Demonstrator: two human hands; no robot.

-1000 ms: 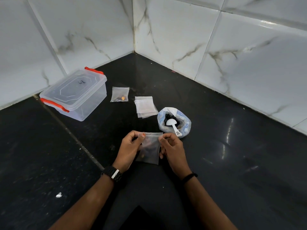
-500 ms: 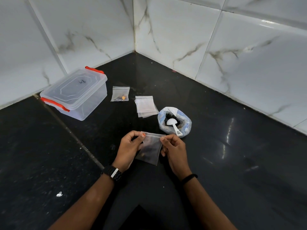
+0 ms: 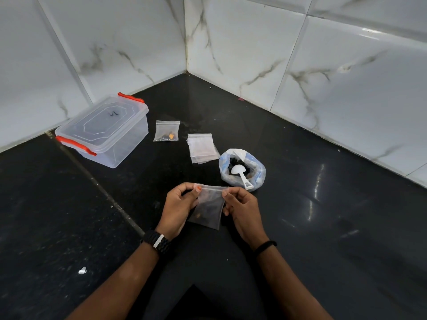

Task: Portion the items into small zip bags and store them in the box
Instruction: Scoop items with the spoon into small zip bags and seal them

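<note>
Head view shows both hands, left hand (image 3: 179, 204) and right hand (image 3: 240, 207), pinching the top corners of a filled zip bag (image 3: 209, 207) just in front of the supply bag (image 3: 242, 168), apparently sealing it; next it needs storing in the lidded box (image 3: 104, 132), well to the left.

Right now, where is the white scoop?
In the head view, the white scoop rests in the open supply bag, right of the empty zip bags and just beyond the right hand.

Scoop (image 3: 240, 175) in bag (image 3: 258, 175), right of box (image 3: 104, 135)
</note>
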